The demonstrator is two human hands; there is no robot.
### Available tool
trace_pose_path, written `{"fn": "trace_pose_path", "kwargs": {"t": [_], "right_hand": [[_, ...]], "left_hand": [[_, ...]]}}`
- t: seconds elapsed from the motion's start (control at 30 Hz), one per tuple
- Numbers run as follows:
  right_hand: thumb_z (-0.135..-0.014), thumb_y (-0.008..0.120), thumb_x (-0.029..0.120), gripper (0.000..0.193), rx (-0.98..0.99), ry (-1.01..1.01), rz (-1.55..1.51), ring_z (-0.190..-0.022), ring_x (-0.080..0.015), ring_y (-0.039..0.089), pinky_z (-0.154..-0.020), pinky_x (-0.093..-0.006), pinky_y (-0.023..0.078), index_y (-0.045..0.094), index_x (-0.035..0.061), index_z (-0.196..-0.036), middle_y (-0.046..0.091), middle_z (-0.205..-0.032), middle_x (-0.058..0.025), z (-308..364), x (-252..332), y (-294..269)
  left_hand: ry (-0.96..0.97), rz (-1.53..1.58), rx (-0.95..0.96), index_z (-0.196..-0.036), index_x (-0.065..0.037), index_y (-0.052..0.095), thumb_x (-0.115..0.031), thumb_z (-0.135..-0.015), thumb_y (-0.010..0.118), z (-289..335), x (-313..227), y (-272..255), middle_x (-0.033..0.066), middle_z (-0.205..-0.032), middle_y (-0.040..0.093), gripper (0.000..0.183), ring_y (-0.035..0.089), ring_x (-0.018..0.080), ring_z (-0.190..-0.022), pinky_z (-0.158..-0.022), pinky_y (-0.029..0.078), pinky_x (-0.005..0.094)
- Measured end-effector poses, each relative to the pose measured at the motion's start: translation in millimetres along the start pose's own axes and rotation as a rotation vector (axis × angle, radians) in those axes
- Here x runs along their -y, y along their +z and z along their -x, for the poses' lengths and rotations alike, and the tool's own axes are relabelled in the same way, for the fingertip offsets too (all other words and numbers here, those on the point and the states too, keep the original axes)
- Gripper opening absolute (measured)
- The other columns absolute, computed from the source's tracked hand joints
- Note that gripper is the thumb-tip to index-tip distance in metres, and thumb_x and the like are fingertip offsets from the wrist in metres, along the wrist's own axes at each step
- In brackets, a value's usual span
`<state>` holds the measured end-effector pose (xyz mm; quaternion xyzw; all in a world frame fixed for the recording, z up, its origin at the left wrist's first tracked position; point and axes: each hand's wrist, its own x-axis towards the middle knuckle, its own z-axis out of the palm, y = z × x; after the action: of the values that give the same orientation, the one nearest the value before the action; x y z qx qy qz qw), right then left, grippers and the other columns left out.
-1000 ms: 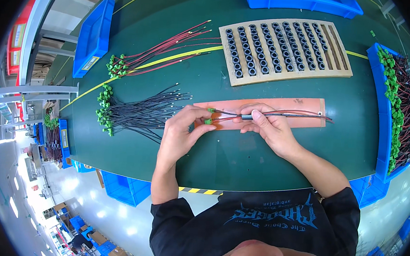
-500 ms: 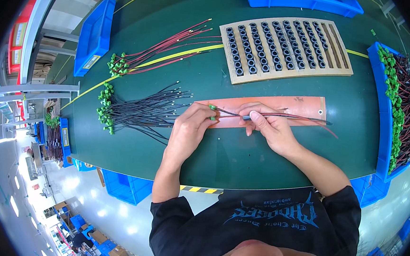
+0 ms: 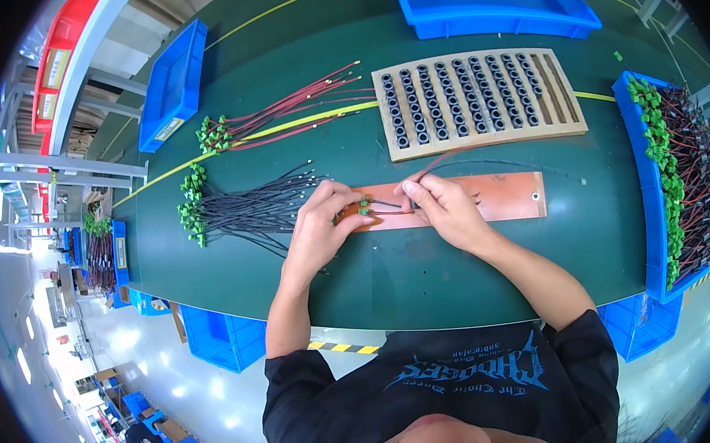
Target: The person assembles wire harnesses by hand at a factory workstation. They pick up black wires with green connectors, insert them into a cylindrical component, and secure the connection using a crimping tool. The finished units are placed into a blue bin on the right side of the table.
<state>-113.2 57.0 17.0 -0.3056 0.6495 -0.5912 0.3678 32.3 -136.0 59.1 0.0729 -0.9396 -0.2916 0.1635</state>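
My left hand (image 3: 320, 223) is closed in a pinch on small green connectors (image 3: 364, 207), with a black and a red wire running from them to the right. My right hand (image 3: 448, 207) pinches these wires a short way along; a small dark piece shows at its fingertips, too hidden to name. Past that hand, the red wire (image 3: 450, 154) curves away to the far right and the black wire (image 3: 532, 166) stretches right. Both hands are above an orange-brown strip (image 3: 509, 198) on the green table. Just left of my left hand lies a bundle of black wires (image 3: 257, 202) with green connectors.
Red wires (image 3: 298, 98) with green connectors lie at the far left. Beyond the strip is a wooden rack (image 3: 492, 141) holding rows of black rings. Blue bins stand at the back (image 3: 500, 24), left (image 3: 173, 85) and right (image 3: 656, 271), the right one full of wired green connectors.
My right hand has moved left, closer to the connectors. The wires' free ends, which lay off to the right, now swing up toward the rack. The whole view has shifted slightly.
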Motion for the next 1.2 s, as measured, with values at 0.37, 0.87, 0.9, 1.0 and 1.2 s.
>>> {"fn": "trace_pose_path", "kwargs": {"t": [0.37,0.87,0.9,1.0,1.2], "right_hand": [[-0.104,0.054,0.018,0.026,-0.048,-0.287,0.422,-0.074,-0.0416,0.07,-0.069,-0.0489,0.056,0.062,-0.0042,-0.092,0.07,-0.079,-0.0229,-3.8,-2.9,1.5],[-0.11,0.046,0.022,0.034,-0.011,-0.083,0.171,-0.053,-0.016,0.063,-0.052,-0.0329,0.053,0.065,-0.0038,-0.098,0.069,-0.077,-0.0085,-3.2,4.4,-2.1],[-0.11,0.047,0.022,0.033,-0.019,-0.068,0.161,-0.054,-0.0156,0.063,-0.052,-0.0328,0.053,0.065,-0.0036,-0.099,0.069,-0.077,-0.0081,-3.5,4.1,-3.7],[-0.11,0.048,0.021,0.032,-0.012,-0.027,0.123,-0.054,-0.0153,0.062,-0.052,-0.0327,0.053,0.065,-0.003,-0.099,0.068,-0.077,-0.0081,-2.9,5.9,-0.6],[-0.111,0.046,0.021,0.029,-0.025,-0.081,0.216,-0.054,-0.0132,0.057,-0.05,-0.0312,0.045,0.062,-0.0003,-0.1,0.06,-0.065,-0.0052,-1.9,6.4,-2.1]], "left_hand": [[0.82,-0.919,0.115,-0.118,0.005,0.068,-0.013,-0.076,0.065,-60.5,-37.2,-2.2,0.0159,-0.116,0.067,0.045,0.062,0.0212,-0.094,-0.082,0.052,0.0328],[-0.039,0.243,-0.461,-0.115,0.001,0.068,0.001,-0.098,0.061,-62.5,8.0,-13.3,0.0168,-0.108,0.074,0.018,0.07,0.0198,-0.09,-0.08,0.058,0.0319],[-0.108,0.563,-0.49,-0.115,0.001,0.068,-0.002,-0.1,0.061,-64.9,-14.3,0.0,0.0164,-0.109,0.074,0.016,0.07,0.0179,-0.09,-0.08,0.058,0.0312],[-0.188,1.008,-0.536,-0.115,0.003,0.067,-0.006,-0.103,0.061,-57.4,-43.8,49.0,0.0153,-0.109,0.074,0.016,0.069,0.015,-0.09,-0.083,0.058,0.0317],[-0.321,0.911,-0.503,-0.103,0.003,0.074,-0.001,-0.099,0.065,-45.2,-43.2,103.2,0.0089,-0.106,0.071,0.011,0.067,0.0121,-0.089,-0.079,0.056,0.0263]]}}
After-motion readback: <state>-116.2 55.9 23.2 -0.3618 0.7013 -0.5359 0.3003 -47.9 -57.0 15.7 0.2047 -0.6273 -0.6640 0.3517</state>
